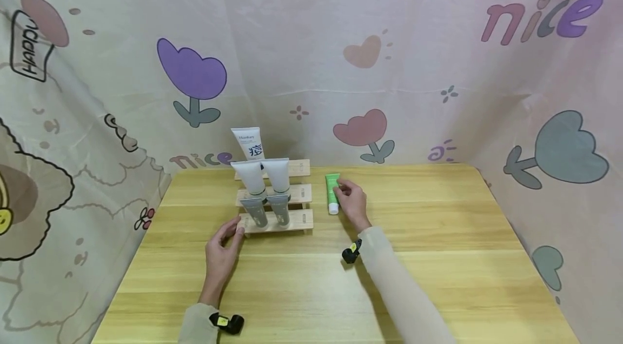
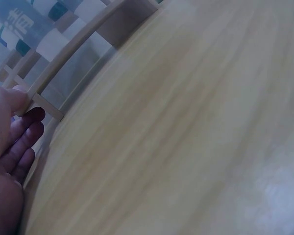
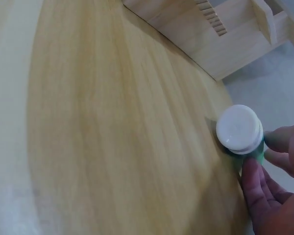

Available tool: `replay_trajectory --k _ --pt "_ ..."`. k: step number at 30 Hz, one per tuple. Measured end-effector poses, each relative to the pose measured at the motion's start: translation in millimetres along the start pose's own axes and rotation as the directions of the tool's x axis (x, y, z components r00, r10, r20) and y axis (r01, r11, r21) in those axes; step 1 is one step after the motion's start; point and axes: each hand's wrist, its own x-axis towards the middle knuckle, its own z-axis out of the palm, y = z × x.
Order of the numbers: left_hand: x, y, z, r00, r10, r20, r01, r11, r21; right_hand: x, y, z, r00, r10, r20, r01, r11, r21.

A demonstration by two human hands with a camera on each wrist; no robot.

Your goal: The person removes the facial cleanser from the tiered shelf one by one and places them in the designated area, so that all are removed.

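A stepped wooden display rack (image 1: 300, 219) with three tiers stands on the table. My left hand (image 1: 221, 255) grips the left end of its lowest tier; in the left wrist view the thumb (image 2: 18, 99) lies against the board and the other fingers curl beneath. Two small grey tubes (image 1: 279, 211) stand on that tier, two white tubes (image 1: 249, 176) on the middle one, and a white tube with blue print (image 1: 248, 141) at the top. Right of the rack, a green tube (image 1: 332, 186) with a white cap (image 3: 239, 128) lies flat, its sides pinched by my right hand (image 1: 353, 204).
The wooden table (image 1: 311, 290) reaches back to a patterned curtain (image 1: 292, 63), which also hangs along both sides. A black wrist camera (image 1: 230, 324) sits on the left wrist and another camera (image 1: 351, 252) on the right.
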Motion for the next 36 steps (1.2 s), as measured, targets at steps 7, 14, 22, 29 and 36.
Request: replay_trajectory --k 7,14,22,29,36 --pt "-0.8 0.7 -0.7 1.0 0.0 0.001 0.0 1.0 0.008 0 2 -4 1.0 0.017 0.012 -0.018 0.999 0.039" --pt "0.0 -1.3 0.4 1.0 0.005 0.005 -0.005 1.0 0.005 -1 1 -15 0.998 0.048 0.04 -0.052 0.991 0.125" --pt "-0.1 -0.4 -1.1 1.0 -0.001 0.006 0.001 1.0 0.006 -1 -11 -29 0.999 -0.007 0.054 -0.008 0.966 0.26" --pt "-0.7 0.6 -1.0 1.0 0.003 0.002 -0.003 1.0 0.004 0 -37 -39 0.989 -0.137 0.056 0.113 0.943 0.314" --pt "-2.8 -0.2 -3.0 1.0 0.016 0.004 -0.016 1.0 -0.004 -2 -65 -43 0.972 -0.23 0.053 0.198 0.917 0.346"
